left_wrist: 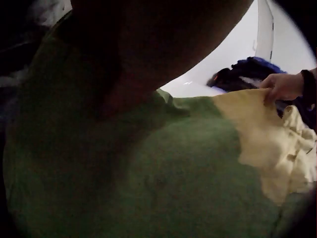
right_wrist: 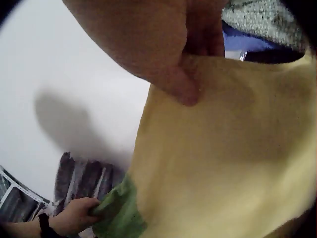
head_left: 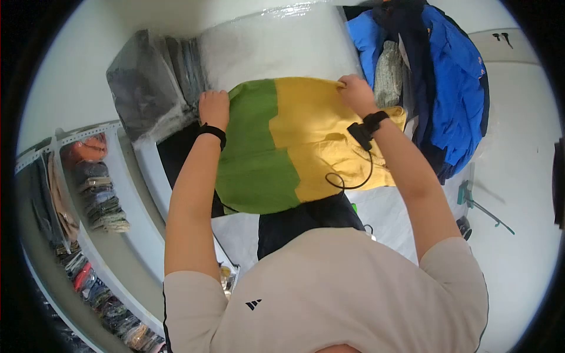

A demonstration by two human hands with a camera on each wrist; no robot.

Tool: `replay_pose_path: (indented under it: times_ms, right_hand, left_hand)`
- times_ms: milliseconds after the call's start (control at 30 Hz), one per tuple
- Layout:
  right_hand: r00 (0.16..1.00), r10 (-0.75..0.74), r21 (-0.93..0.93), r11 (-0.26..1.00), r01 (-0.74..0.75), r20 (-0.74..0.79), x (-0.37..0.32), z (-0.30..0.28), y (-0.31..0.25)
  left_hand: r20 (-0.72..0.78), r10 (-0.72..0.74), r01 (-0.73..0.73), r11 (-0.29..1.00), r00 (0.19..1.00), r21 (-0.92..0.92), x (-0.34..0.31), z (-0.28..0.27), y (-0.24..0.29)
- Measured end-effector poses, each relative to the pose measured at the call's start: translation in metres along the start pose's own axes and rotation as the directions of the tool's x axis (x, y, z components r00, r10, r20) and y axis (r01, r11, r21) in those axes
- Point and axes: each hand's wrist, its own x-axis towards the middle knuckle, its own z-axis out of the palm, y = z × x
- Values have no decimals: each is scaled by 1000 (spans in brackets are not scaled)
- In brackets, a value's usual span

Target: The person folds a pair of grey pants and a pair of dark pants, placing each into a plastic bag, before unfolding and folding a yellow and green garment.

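Observation:
A large piece of green-and-yellow cloth [head_left: 253, 141] is stretched between my two hands, its green part on the left and yellow on the right. My left hand [head_left: 213, 110] grips its upper left corner; a black band circles that wrist. With thumb and fingers, my right hand [head_left: 356, 94] pinches the upper right edge. The right wrist view shows that thumb lying flat on the yellow side [right_wrist: 223, 139]. At the far right the yellow fabric bunches into folds [left_wrist: 292, 134]. Dark shadow covers much of the left wrist view, hiding the left fingertips.
A white plastic-wrapped surface [head_left: 276, 44] lies beyond the cloth. Grey bagged items [head_left: 147, 82] stand at its left, and blue and dark clothes [head_left: 453, 82] are heaped at its right. Shelves of folded, bagged garments [head_left: 106, 200] line the left side. A cable [head_left: 359, 183] hangs from the right wrist.

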Motion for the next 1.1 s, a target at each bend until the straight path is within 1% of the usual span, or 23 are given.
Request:
replay_pose_path:
  times_ms: [33,67,100,133,167,200,233,300,333,400,433,500,633,700,767,833,900,933,967,1000,1033,1067,1100]
  right_hand:
    - [1000,1,5,1000,-1,12,-8,-9,1]
    - [994,-96,59,994,93,49,-16,-19,5]
    - [977,-197,116,975,187,77,-23,-30,7]
    - [975,-204,122,974,194,84,-31,-38,9]
    - [964,-242,124,966,229,107,-42,-46,11]
    - [951,-280,127,956,265,128,-54,-53,11]
    - [948,-289,132,953,272,132,-67,-60,7]
    - [912,-347,190,932,309,220,-96,-72,0]
    - [910,-352,192,930,313,218,-111,-71,2]
    - [827,-498,172,867,468,262,-139,-65,10]
    - [793,-502,125,862,491,345,-150,-69,2]
    - [741,-565,118,817,565,362,-172,-55,9]
    - [708,-561,97,808,581,430,-192,-36,20]
    - [728,-550,63,813,579,410,-197,-26,27]
    - [736,-539,60,821,568,410,-200,-17,33]
    - [753,-515,40,835,549,410,-207,-10,44]
    - [739,-460,27,857,515,492,-215,-5,52]
    - [703,-293,-25,914,404,649,-206,-24,37]
    - [712,-279,-41,917,396,644,-199,-35,32]
    - [852,-156,-115,963,244,500,-190,-43,31]
    - [943,-21,-156,985,77,333,-181,-49,32]
    - [999,-15,-112,993,20,48,-170,-56,42]
    - [971,1,-50,999,-13,-237,-157,-62,49]
  left_hand:
    - [-83,57,-59,998,995,-23,-12,-7,3]
    - [-169,109,-117,992,980,-41,-24,-14,3]
    - [-160,102,-110,993,982,-40,-39,-21,-1]
    - [-225,121,-149,982,967,-114,-55,-29,-5]
    - [-292,133,-192,964,947,-183,-72,-34,-9]
    - [-442,139,-271,929,886,-251,-89,-34,-17]
    - [-438,131,-261,932,889,-250,-109,-39,-23]
    - [-498,117,-301,903,859,-306,-148,-50,-32]
    - [-482,126,-316,888,867,-335,-168,-47,-34]
    - [-421,137,-311,871,897,-379,-205,-34,-27]
    - [-373,139,-293,871,917,-395,-222,-25,-22]
    - [-337,168,-309,852,926,-423,-248,0,-11]
    - [-230,200,-289,829,953,-479,-278,36,11]
    - [-246,203,-302,822,948,-483,-292,47,18]
    - [-150,205,-254,830,967,-496,-302,52,24]
    - [-153,230,-276,804,961,-526,-308,61,29]
    - [-167,263,-310,769,950,-558,-311,62,30]
    - [-112,206,-232,773,972,-591,-312,57,26]
    - [-53,149,-149,772,987,-618,-309,56,22]
    - [-62,157,-161,766,986,-622,-303,65,17]
    - [-41,-160,87,716,986,-693,-295,80,13]
    - [10,-453,307,587,891,-749,-286,93,11]
    - [8,-449,303,588,893,-750,-280,105,9]
